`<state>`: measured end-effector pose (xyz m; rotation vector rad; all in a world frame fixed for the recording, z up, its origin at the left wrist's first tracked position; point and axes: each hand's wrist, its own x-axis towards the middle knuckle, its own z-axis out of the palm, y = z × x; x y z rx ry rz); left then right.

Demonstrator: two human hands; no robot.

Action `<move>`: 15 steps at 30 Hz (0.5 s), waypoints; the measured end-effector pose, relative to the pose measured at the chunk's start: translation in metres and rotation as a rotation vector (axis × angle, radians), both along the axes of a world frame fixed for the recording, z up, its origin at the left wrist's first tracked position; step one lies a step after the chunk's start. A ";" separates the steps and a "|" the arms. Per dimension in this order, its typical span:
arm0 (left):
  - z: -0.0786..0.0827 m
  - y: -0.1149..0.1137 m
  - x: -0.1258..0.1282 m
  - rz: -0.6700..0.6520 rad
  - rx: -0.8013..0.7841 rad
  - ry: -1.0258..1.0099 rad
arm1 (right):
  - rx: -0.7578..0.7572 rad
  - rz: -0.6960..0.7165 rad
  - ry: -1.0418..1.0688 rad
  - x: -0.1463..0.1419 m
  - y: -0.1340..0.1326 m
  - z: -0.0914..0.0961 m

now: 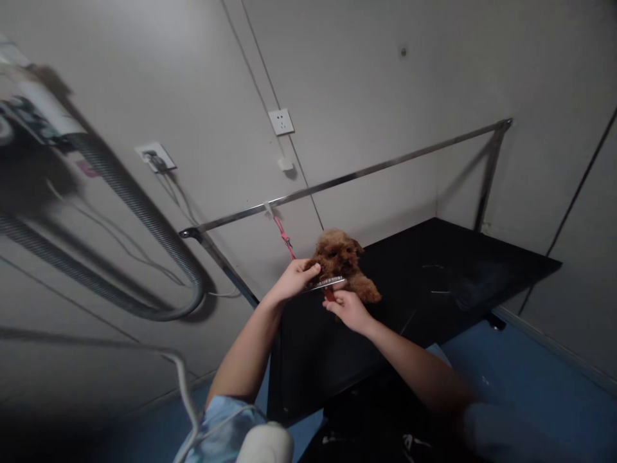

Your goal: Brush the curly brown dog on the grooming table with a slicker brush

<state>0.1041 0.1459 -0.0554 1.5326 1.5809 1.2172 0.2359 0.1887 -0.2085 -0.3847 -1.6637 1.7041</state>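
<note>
A curly brown dog (pixel 340 251) is on the black table (pixel 308 360), facing me, with one foreleg stretched forward. My left hand (pixel 296 278) is closed on a tuft of its darker fur at the left side of the head, probably the ear. My right hand (pixel 349 310) is closed around the reddish handle of a slicker brush (pixel 331 281). The brush's flat metal head lies just below the held fur, its bristles pointing up. From here I cannot tell whether the bristles touch the fur.
A metal rail (pixel 371 170) spans the table's back, and a pink lead (pixel 283 233) hangs from it beside the dog. At left a ribbed grey hose (pixel 139 212) loops down. A white rounded object (pixel 266 444) is close below. Wall sockets (pixel 281 121) are behind.
</note>
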 end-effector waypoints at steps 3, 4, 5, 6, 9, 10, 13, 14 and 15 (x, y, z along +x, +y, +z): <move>0.006 0.003 -0.008 -0.022 0.012 -0.058 | -0.193 0.213 -0.177 0.001 0.004 0.009; 0.007 0.003 -0.011 -0.028 0.010 -0.068 | -0.212 0.270 -0.188 0.003 0.005 0.012; 0.007 0.003 -0.014 -0.033 0.005 -0.072 | -0.188 0.297 -0.163 0.004 0.009 0.017; 0.008 0.002 -0.017 -0.035 0.001 -0.072 | -0.128 0.292 -0.116 0.005 0.014 0.024; 0.007 0.000 -0.024 -0.009 0.028 -0.089 | 0.048 0.212 -0.036 0.005 0.034 0.044; 0.007 -0.002 -0.025 0.018 0.054 -0.106 | 0.052 0.214 -0.080 0.005 0.040 0.048; 0.006 -0.006 -0.028 0.100 0.116 -0.179 | -0.038 0.318 -0.337 0.007 0.046 0.048; 0.005 -0.008 -0.028 0.114 0.120 -0.202 | -0.043 0.367 -0.396 0.007 0.045 0.047; 0.005 -0.009 -0.028 0.126 0.121 -0.220 | -0.016 0.407 -0.408 0.007 0.043 0.047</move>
